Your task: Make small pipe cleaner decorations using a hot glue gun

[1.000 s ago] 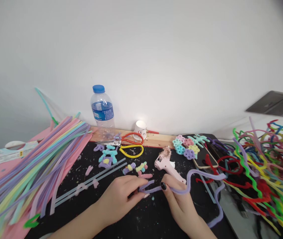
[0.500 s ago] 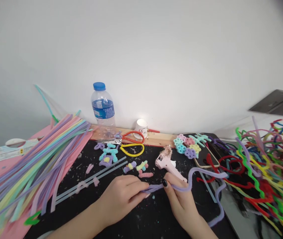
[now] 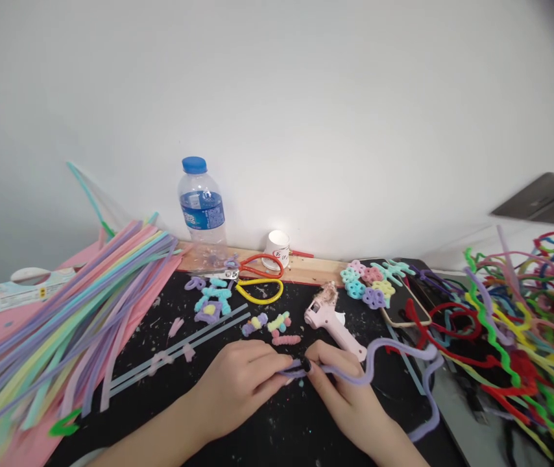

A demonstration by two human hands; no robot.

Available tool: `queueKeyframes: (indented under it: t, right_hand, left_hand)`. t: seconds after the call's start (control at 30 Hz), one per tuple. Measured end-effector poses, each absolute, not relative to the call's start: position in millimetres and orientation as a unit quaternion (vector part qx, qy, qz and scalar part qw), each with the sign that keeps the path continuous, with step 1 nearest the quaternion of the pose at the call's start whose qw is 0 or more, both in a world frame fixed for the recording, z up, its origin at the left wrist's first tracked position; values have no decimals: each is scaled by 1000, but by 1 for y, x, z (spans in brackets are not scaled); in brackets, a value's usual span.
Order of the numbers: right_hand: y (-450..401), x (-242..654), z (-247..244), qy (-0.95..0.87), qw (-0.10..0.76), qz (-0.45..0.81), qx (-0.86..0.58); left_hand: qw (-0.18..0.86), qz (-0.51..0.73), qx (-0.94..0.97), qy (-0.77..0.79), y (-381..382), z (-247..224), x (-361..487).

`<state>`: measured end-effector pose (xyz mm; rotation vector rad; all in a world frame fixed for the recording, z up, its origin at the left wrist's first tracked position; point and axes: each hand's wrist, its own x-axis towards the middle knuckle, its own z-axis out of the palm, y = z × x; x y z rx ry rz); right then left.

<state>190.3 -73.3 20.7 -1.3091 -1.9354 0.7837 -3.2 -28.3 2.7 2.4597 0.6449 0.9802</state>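
A long lavender pipe cleaner (image 3: 372, 363) is bunched into a few strands between my two hands. My left hand (image 3: 242, 383) pinches one end of the bunch between thumb and fingertips. Close beside it, my right hand (image 3: 345, 389) grips the strands, its dark-nailed thumb pressed on them. From there the loose length loops up to the right, then curves back down beside my right wrist. A pink glue gun (image 3: 330, 324) lies just beyond my right hand. Small twisted pipe cleaner pieces (image 3: 277, 322) rest beyond my fingertips.
Many straight pastel pipe cleaners (image 3: 82, 324) lie on a pink sheet at left, near clear glue sticks (image 3: 180, 350). Scissors (image 3: 260, 279), a water bottle (image 3: 202, 214) and a paper cup (image 3: 277, 248) stand or lie at the back. Pipe cleaner flowers (image 3: 367, 282), a phone (image 3: 406, 314) and tangled pipe cleaners (image 3: 525, 337) are at right.
My right hand has slid left along the lavender strands, closer to my left hand, and the span between them is shorter. The loose loop has shifted slightly left.
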Motion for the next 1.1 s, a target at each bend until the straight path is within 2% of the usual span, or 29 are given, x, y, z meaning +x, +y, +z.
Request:
queueKeyframes:
  t: [0.37, 0.53, 0.73, 0.97, 1.1]
  right_hand:
    - [-74, 188, 21, -687, 382, 318, -530]
    - [-74, 186, 18, -626, 424, 353, -551]
    - [-73, 184, 16, -560, 450, 435, -544]
    - [-72, 186, 11, -504, 483, 469, -541]
    - [-72, 184, 11, -495, 483, 493, -529]
  left_hand:
    - [210, 349, 881, 241, -28, 2, -4]
    - [236, 390, 855, 250, -27, 4, -4]
    - [330, 411, 801, 284, -28, 6, -2]
    - [520, 330, 717, 328, -25, 10, -3]
    - [505, 295, 741, 330, -24, 17, -2]
